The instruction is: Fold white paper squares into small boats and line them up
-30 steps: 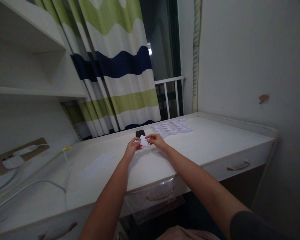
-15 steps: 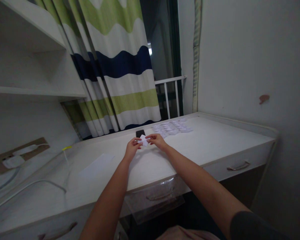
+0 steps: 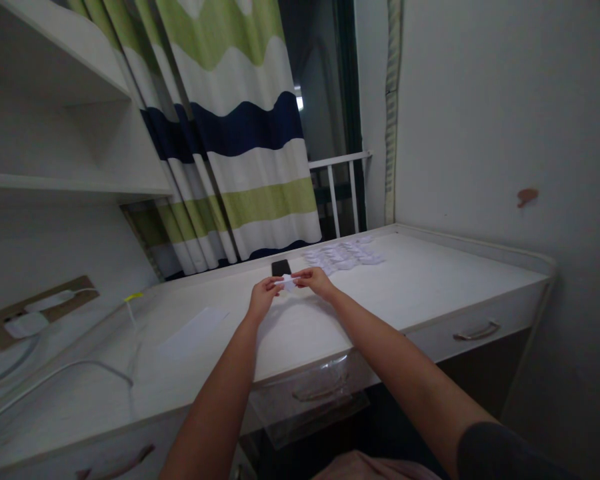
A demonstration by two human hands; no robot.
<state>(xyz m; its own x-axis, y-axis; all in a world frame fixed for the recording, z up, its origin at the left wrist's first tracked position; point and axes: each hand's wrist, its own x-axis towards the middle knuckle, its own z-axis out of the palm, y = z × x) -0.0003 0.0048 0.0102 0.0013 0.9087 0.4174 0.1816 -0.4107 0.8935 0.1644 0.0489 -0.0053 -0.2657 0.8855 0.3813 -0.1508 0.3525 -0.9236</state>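
Observation:
Between both hands, just above the desk, is a small folded piece of white paper (image 3: 287,283). My left hand (image 3: 264,295) pinches its left side, and my right hand (image 3: 314,280) pinches its right side. The paper looks narrow and partly folded; its exact shape is too small to make out. Right behind it lies a black phone-like object (image 3: 281,268). Beyond my right hand, several folded white paper pieces (image 3: 344,255) lie in rows near the back of the desk. To the left of my left arm are flat white sheets (image 3: 194,331).
The white desk (image 3: 420,280) has drawers along its front, with a clear plastic bag (image 3: 310,393) hanging at the middle one. A pale cable (image 3: 80,363) runs over the left side, near a power strip (image 3: 45,310). A striped curtain (image 3: 245,127) hangs behind.
The white paper in my fingers has gone from a wider, diamond-like face to a narrower shape as both hands tilt or fold it. Both arms stay nearly in place.

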